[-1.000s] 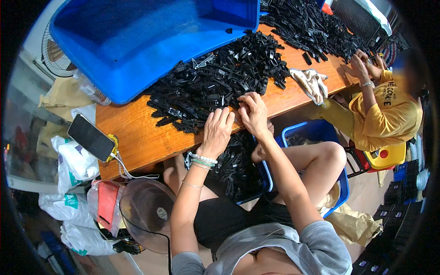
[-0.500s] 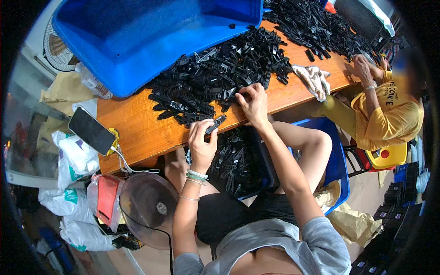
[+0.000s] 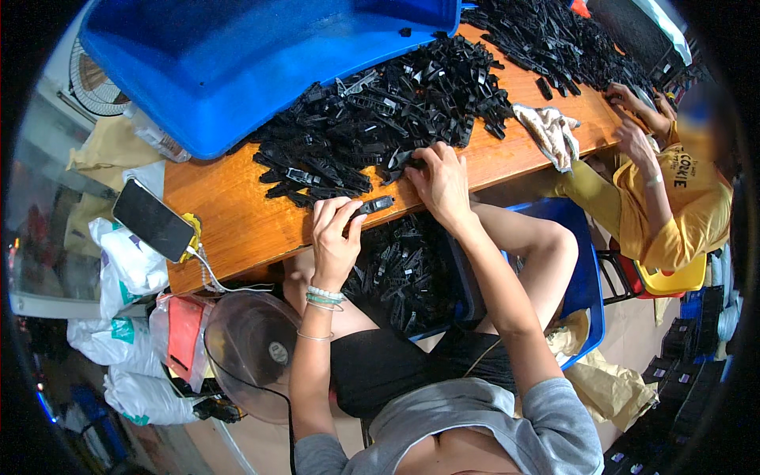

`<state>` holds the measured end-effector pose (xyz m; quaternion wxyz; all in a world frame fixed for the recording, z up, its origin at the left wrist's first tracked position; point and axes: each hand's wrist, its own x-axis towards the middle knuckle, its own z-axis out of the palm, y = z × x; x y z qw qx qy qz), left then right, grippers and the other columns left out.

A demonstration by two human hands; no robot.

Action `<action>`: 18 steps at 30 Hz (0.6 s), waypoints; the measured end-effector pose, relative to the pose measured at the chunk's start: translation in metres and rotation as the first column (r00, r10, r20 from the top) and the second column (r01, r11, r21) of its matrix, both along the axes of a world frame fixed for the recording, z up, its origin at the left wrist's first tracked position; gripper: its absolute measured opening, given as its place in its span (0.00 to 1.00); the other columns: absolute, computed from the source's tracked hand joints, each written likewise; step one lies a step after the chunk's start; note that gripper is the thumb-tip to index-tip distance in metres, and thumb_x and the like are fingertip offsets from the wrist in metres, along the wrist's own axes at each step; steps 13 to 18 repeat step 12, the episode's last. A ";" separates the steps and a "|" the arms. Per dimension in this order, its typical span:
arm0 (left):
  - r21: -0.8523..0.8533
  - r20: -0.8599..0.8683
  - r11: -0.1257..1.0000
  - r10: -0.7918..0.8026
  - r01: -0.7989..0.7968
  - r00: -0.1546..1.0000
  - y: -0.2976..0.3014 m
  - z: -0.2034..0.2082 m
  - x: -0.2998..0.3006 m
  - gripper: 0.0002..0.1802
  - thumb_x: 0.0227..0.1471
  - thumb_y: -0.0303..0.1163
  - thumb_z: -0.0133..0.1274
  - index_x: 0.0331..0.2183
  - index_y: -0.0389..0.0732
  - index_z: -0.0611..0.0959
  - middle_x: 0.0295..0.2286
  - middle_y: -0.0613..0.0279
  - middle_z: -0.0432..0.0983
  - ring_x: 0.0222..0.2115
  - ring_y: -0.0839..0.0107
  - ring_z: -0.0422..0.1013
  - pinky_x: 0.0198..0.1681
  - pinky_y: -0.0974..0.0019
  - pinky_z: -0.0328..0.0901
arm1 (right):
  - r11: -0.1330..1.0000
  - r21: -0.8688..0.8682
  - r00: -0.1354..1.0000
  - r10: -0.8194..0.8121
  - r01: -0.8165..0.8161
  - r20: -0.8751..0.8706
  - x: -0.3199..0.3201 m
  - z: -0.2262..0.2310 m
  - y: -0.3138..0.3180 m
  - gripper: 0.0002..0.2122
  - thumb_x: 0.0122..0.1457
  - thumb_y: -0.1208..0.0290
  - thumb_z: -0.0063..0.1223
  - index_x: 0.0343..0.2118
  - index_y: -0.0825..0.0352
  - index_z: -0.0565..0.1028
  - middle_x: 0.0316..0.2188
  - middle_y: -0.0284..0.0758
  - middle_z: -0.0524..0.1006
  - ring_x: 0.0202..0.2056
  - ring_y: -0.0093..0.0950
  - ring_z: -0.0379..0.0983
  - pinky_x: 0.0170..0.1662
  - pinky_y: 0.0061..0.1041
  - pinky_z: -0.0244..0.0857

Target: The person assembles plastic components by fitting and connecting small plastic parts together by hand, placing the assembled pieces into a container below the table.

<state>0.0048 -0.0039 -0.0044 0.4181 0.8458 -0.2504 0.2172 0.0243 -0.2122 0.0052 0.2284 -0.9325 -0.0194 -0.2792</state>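
At the near edge of the wooden table, my left hand pinches a slim black plastic part by its left end, the part lying nearly level. To its right, my right hand is closed, its fingertips on another black plastic part at the near border of a heap of similar parts. Between my knees, below the table edge, stands a bin holding many more black parts.
A large blue tub lies tipped behind the heap. A phone with a white cable is at the left, and a crumpled cloth lies right of the heap. A co-worker in a yellow shirt handles parts at the far right.
My left hand has shifted slightly left, and its black part has turned from slanting to nearly level. My right hand stays by the heap. The co-worker's hands have moved apart.
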 end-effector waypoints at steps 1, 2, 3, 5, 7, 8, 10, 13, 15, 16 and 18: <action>0.000 -0.004 1.000 -0.003 0.003 1.000 -0.001 0.000 -0.001 0.11 0.42 0.21 0.58 0.34 0.34 0.81 0.33 0.56 0.74 0.36 0.57 0.67 0.40 0.59 0.64 | 1.000 0.007 1.000 0.007 -0.007 0.004 0.001 0.000 -0.001 0.08 0.48 0.76 0.57 0.32 0.63 0.76 0.32 0.35 0.70 0.39 0.36 0.68 0.40 0.34 0.59; 0.021 0.002 0.999 -0.024 0.024 1.000 -0.002 0.000 -0.002 0.11 0.42 0.21 0.58 0.34 0.34 0.81 0.33 0.56 0.74 0.35 0.58 0.68 0.40 0.59 0.64 | 1.000 0.013 1.000 0.015 -0.015 0.008 0.002 -0.001 -0.003 0.08 0.47 0.77 0.58 0.32 0.63 0.76 0.31 0.35 0.70 0.39 0.36 0.68 0.40 0.34 0.59; 0.041 0.012 0.998 -0.046 0.045 0.999 -0.003 0.001 -0.002 0.11 0.42 0.21 0.59 0.34 0.34 0.81 0.33 0.56 0.74 0.35 0.58 0.68 0.41 0.59 0.65 | 1.000 0.014 1.000 0.012 -0.012 0.007 0.005 -0.004 -0.005 0.08 0.47 0.77 0.58 0.32 0.63 0.76 0.31 0.35 0.70 0.39 0.36 0.68 0.40 0.34 0.59; 0.041 0.017 0.997 -0.062 0.062 0.998 -0.003 0.000 0.000 0.12 0.42 0.21 0.59 0.34 0.35 0.81 0.33 0.56 0.75 0.35 0.58 0.68 0.41 0.59 0.65 | 1.000 -0.005 0.997 0.019 -0.019 0.073 0.009 -0.011 -0.012 0.08 0.48 0.77 0.58 0.33 0.64 0.76 0.29 0.36 0.70 0.36 0.36 0.68 0.39 0.34 0.60; 0.044 0.018 0.997 -0.065 0.064 0.998 -0.001 -0.003 0.001 0.12 0.42 0.21 0.59 0.34 0.35 0.81 0.33 0.56 0.75 0.35 0.58 0.68 0.41 0.59 0.65 | 0.997 0.043 0.997 0.056 -0.058 0.053 0.007 -0.008 -0.015 0.08 0.48 0.77 0.58 0.33 0.65 0.76 0.28 0.37 0.69 0.34 0.36 0.68 0.38 0.34 0.60; 0.029 0.022 0.998 -0.062 0.061 0.998 0.000 -0.004 0.001 0.12 0.42 0.21 0.59 0.35 0.35 0.81 0.33 0.56 0.75 0.35 0.58 0.68 0.41 0.59 0.65 | 0.992 0.089 0.995 0.089 -0.092 0.036 0.004 -0.007 -0.016 0.09 0.48 0.78 0.58 0.34 0.65 0.75 0.26 0.37 0.69 0.32 0.36 0.68 0.37 0.34 0.61; 0.016 0.020 0.998 -0.055 0.054 0.998 0.001 -0.006 0.000 0.13 0.42 0.21 0.59 0.35 0.36 0.81 0.34 0.56 0.75 0.35 0.58 0.68 0.41 0.59 0.65 | 0.984 0.166 0.997 0.070 -0.065 -0.023 -0.005 -0.005 -0.017 0.10 0.48 0.78 0.57 0.36 0.65 0.76 0.26 0.37 0.69 0.29 0.34 0.69 0.36 0.33 0.62; 0.026 -0.016 0.999 -0.042 0.043 0.999 0.001 -0.004 0.000 0.13 0.43 0.23 0.59 0.36 0.37 0.81 0.34 0.56 0.76 0.36 0.57 0.69 0.43 0.59 0.65 | 0.894 0.449 0.923 0.170 0.004 -0.346 -0.010 0.004 -0.022 0.13 0.52 0.78 0.56 0.43 0.64 0.77 0.29 0.36 0.74 0.32 0.29 0.71 0.42 0.32 0.64; 0.026 -0.016 0.999 -0.042 0.043 0.999 0.001 -0.004 0.000 0.13 0.43 0.23 0.59 0.36 0.37 0.81 0.34 0.56 0.76 0.36 0.57 0.69 0.43 0.59 0.65 | 0.894 0.449 0.923 0.170 0.004 -0.346 -0.010 0.004 -0.022 0.13 0.52 0.78 0.56 0.43 0.64 0.77 0.29 0.36 0.74 0.32 0.29 0.71 0.42 0.32 0.64; 0.026 -0.016 0.999 -0.042 0.043 0.999 0.001 -0.004 0.000 0.13 0.43 0.23 0.59 0.36 0.37 0.81 0.34 0.56 0.76 0.36 0.57 0.69 0.43 0.59 0.65 | 0.894 0.449 0.923 0.170 0.004 -0.346 -0.010 0.004 -0.022 0.13 0.52 0.78 0.56 0.43 0.64 0.77 0.29 0.36 0.74 0.32 0.29 0.71 0.42 0.32 0.64; 0.026 -0.016 0.999 -0.042 0.043 0.999 0.001 -0.004 0.000 0.13 0.43 0.23 0.59 0.36 0.37 0.81 0.34 0.56 0.76 0.36 0.57 0.69 0.43 0.59 0.65 | 0.894 0.449 0.923 0.170 0.004 -0.346 -0.010 0.004 -0.022 0.13 0.52 0.78 0.56 0.43 0.64 0.77 0.29 0.36 0.74 0.32 0.29 0.71 0.42 0.32 0.64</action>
